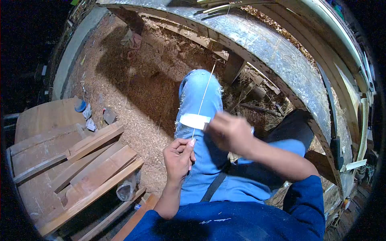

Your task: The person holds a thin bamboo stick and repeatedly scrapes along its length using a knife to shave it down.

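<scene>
My left hand [179, 156] is closed, its thumb and fingers pinching the near end of a thin pale stick [206, 90]. The stick slants away over my raised knee, which is in light blue jeans. My right hand [231, 132], smeared by motion, is wrapped round the handle of a knife [192, 121]. Glare whitens its broad blade, which lies across the stick just beyond my left fingertips. Whether the edge touches the stick, I cannot tell. Most of the handle is hidden by my right fingers.
Several wooden boards [98, 172] are stacked at my left, with a blue-capped item [80, 105] behind them. A worn curved bench [257, 40] with long strips arcs round the far and right side. Shavings cover the floor [120, 108].
</scene>
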### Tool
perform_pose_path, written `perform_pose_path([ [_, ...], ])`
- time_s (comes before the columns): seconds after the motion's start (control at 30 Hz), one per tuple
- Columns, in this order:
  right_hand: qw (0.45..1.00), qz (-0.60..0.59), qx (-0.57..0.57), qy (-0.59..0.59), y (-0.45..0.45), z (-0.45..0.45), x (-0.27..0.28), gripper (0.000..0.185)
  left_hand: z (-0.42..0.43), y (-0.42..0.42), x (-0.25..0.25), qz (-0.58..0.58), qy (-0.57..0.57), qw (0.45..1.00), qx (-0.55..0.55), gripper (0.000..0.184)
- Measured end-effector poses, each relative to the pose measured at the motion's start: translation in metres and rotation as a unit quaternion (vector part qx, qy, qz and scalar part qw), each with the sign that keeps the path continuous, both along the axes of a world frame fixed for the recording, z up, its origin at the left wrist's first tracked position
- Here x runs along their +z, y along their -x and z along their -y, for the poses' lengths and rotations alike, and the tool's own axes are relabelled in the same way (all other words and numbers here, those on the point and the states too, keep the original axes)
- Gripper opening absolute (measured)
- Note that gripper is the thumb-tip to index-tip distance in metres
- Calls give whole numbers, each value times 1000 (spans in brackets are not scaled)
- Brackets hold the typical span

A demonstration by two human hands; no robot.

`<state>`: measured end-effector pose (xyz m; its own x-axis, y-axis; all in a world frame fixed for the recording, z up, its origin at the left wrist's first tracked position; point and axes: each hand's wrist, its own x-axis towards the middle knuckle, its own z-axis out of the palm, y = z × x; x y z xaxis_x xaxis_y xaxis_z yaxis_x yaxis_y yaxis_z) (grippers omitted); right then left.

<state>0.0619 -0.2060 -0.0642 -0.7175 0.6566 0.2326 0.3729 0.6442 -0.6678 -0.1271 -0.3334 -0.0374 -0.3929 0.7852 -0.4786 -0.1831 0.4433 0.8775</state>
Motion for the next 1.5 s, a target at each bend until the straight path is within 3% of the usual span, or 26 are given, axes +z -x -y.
perform_pose_path([
  [0.07,998,27,52,19,3,32,8,42,0,0,1,5,-4,1000,5,12],
  [0.13,1000,-10,13,8,3,12,1,36,3,1,3,7,0,1000,10,12],
  [0.2,994,-2,-98,54,1,-26,4,32,4,0,3,1,-2,1000,-2,12],
  [0.27,991,-6,-131,17,5,-30,-2,32,6,-1,0,8,-9,1000,0,12],
  [0.4,1000,-2,24,18,4,21,3,36,13,1,-3,11,-28,1000,6,12],
  [0.53,990,-35,-130,42,5,-50,6,30,21,1,1,12,-13,1000,6,11],
  [0.7,999,-13,-41,-14,9,-6,2,23,23,1,-1,9,-21,1000,6,12],
  [0.73,998,-34,-54,1,10,-8,6,12,25,2,-1,10,-18,1000,2,12],
  [0.87,979,-64,-194,23,6,-73,0,11,30,-1,1,10,-14,1000,4,12],
  [0.97,991,-64,-115,5,10,-41,6,10,27,0,1,0,-18,1000,2,12],
  [1.0,996,8,-77,52,11,-25,5,41,28,1,2,0,-17,1000,-1,12],
  [1.1,988,-80,-135,8,3,-66,-3,27,32,3,3,6,-12,1000,2,13],
  [1.13,968,-151,-186,79,5,-92,-25,17,32,2,2,17,-18,1000,8,13],
  [1.17,961,-120,-231,94,-2,-102,-51,13,32,1,0,19,-20,1000,4,13],
  [1.23,952,-93,-271,103,-1,-108,-45,13,29,4,0,13,-12,1000,6,15],
  [1.3,904,-38,-335,262,2,-93,-28,29,26,6,4,22,8,1000,19,17],
  [1.33,906,-38,-330,262,1,-89,-17,29,24,7,6,34,27,999,26,19],
  [1.4,842,-3,-314,439,-8,-86,-2,39,22,8,5,39,21,999,21,19],
  [1.43,842,-16,-305,445,-13,-88,-4,39,22,9,5,44,17,999,12,20],
  [1.47,816,-106,-217,525,-24,-89,0,44,20,9,6,43,16,999,16,20],
  [1.5,764,-188,-209,581,-26,-87,3,45,18,9,9,48,17,999,12,20],
])
